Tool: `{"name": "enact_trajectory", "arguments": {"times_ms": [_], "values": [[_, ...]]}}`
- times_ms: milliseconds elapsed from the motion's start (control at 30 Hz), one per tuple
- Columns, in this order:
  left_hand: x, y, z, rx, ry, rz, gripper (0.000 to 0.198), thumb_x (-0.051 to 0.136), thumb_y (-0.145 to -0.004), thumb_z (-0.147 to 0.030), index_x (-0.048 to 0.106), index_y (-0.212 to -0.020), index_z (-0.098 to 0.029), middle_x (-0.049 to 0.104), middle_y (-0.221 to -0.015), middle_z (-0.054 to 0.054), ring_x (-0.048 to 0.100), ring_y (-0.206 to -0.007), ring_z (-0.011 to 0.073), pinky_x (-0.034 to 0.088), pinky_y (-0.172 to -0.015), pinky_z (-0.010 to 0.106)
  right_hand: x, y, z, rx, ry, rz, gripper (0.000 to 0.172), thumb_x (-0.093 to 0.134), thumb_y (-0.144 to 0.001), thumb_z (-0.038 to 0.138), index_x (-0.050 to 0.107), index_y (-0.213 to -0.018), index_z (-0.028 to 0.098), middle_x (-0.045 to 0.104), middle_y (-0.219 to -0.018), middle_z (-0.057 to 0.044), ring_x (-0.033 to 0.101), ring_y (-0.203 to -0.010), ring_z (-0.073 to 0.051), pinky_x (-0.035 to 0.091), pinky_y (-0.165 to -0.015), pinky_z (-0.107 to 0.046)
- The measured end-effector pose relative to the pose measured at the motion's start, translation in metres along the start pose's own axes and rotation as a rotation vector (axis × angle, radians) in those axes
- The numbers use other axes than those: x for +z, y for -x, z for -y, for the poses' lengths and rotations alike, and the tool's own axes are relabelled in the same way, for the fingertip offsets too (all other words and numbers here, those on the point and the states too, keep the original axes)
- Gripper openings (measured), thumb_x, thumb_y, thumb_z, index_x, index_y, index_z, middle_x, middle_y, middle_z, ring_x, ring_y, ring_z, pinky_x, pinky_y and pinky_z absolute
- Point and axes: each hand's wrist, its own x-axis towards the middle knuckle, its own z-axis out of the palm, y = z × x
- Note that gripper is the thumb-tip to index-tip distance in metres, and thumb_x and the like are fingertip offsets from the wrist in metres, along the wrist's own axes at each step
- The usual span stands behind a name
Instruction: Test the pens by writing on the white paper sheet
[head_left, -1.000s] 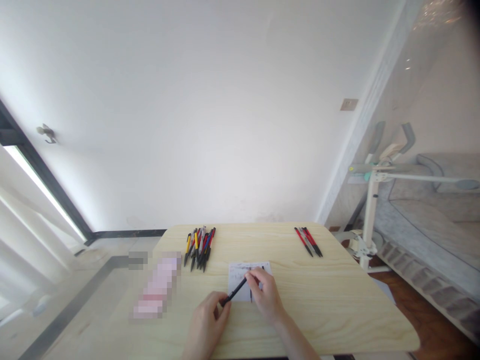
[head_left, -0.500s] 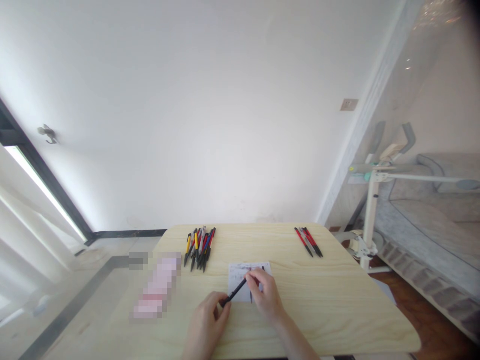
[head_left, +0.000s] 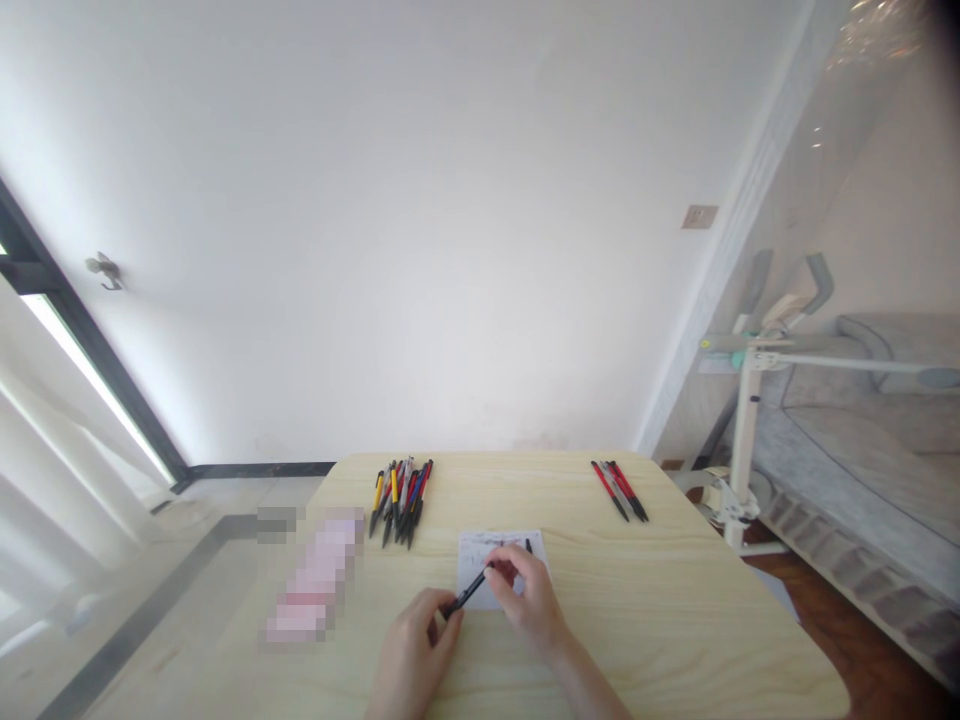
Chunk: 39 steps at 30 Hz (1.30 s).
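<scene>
Both hands on one pen, and a loose bit sitting right by them

So from my remote seat the white wall (head_left: 450, 250) filled most of the feed, with the wood-grain table (head_left: 675, 620) under it. The left hand (head_left: 415, 640) was curled nearly closed and the right hand (head_left: 529, 600) was in a fingertip pinch, both on the same thing (below). The paper (head_left: 471, 562) lay partly hidden under the right hand, a mixed bunch of pens (head_left: 394, 492) off to its left, a smaller red-and-grey row (head_left: 624, 484) to its right. The black pen (head_left: 471, 587) slanted between the hands, one end in each, over the paper's near left part. Smallest was a black piece (head_left: 529, 546) near the paper's far right corner. My worry: an off-line push could've slipped that pinch, and a careless knuckle could've rolled the piece away
</scene>
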Motion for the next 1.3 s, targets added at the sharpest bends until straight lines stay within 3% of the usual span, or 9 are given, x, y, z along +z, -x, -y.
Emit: {"name": "enact_trajectory", "arguments": {"times_ms": [300, 900, 1300], "values": [[0.0, -0.001, 0.001, -0.021, 0.019, 0.01, 0.02, 0.049, -0.079, -0.032, 0.063, -0.083, -0.019, 0.065, -0.071, 0.001, 0.053, -0.051, 0.013, 0.043, -0.053, 0.024, 0.002, -0.001, 0.0, 0.093, -0.053, 0.005, 0.016, 0.052, -0.08, 0.029, 0.061, -0.085, 0.017, 0.061, -0.076, -0.004, 0.055, -0.069, -0.016, 0.043, -0.063, -0.025], [0.0, 0.0, 0.003, -0.008, -0.003, 0.014, 0.02, 0.05, -0.078, -0.03, 0.064, -0.084, -0.019, 0.067, -0.071, 0.001, 0.054, -0.052, 0.0132, 0.044, -0.054, 0.024, 0.006, 0.0, -0.005, 0.204, -0.149, -0.033, 0.025, 0.048, -0.083, 0.039, 0.058, -0.088, 0.017, 0.059, -0.073, -0.003, 0.056, -0.066, -0.016, 0.045, -0.059, -0.025], [-0.007, 0.002, -0.006, 0.111, -0.017, 0.079, 0.021, 0.045, -0.085, -0.032, 0.063, -0.089, -0.021, 0.065, -0.075, 0.001, 0.057, -0.061, 0.0133, 0.044, -0.058, 0.022, 0.016, 0.006, 0.025, 0.047, -0.014, 0.045, 0.018, 0.046, -0.085, 0.031, 0.058, -0.089, 0.018, 0.06, -0.073, -0.002, 0.056, -0.066, -0.014, 0.044, -0.064, -0.024]]}}
